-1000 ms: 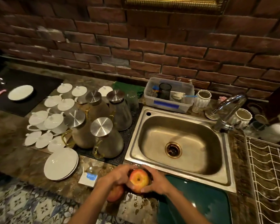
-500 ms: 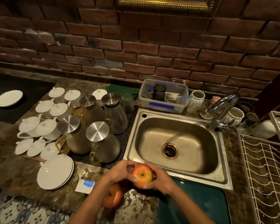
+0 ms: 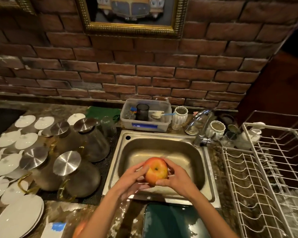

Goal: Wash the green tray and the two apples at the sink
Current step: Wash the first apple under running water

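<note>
Head view shows the left hand (image 3: 132, 177) and right hand (image 3: 175, 177) cupping one apple (image 3: 156, 170) between curled fingers over the sink (image 3: 162, 146), likely so rinse water drains into the basin. A second apple (image 3: 78, 228) lies beside the left forearm; the green tray (image 3: 172, 222) sits under the right forearm. Half a second ago the held apple hovered above the counter edge, short of the basin.
</note>
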### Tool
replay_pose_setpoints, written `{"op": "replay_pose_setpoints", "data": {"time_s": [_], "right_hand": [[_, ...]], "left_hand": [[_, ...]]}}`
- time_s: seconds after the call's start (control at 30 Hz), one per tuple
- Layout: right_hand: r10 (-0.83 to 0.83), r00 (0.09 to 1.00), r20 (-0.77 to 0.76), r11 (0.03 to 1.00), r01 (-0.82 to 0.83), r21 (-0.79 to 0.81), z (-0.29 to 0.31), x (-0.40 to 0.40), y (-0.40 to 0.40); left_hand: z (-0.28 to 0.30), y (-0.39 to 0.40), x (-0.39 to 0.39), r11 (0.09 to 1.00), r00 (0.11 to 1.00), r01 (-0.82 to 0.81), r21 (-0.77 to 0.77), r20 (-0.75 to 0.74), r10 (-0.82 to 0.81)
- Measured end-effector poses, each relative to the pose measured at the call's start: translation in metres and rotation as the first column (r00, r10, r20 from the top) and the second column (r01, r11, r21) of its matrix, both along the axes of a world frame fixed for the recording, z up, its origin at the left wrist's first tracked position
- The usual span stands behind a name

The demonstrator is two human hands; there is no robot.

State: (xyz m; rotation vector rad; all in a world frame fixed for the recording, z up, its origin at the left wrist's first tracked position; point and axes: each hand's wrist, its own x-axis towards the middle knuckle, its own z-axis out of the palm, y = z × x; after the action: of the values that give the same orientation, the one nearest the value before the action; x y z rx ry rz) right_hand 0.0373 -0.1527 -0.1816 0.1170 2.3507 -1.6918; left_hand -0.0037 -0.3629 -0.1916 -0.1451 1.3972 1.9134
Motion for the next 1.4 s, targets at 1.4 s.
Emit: {"op": "replay_pose_setpoints", "data": {"time_s": [1.4], "right_hand": [[-0.636, 0.741, 0.217, 0.767, 0.575, 0.284, -0.100, -0.183, 0.277]], "left_hand": [[-0.091, 0.147, -0.112, 0.978, 0.946, -0.203, -0.043, 0.249, 0.207]]}}
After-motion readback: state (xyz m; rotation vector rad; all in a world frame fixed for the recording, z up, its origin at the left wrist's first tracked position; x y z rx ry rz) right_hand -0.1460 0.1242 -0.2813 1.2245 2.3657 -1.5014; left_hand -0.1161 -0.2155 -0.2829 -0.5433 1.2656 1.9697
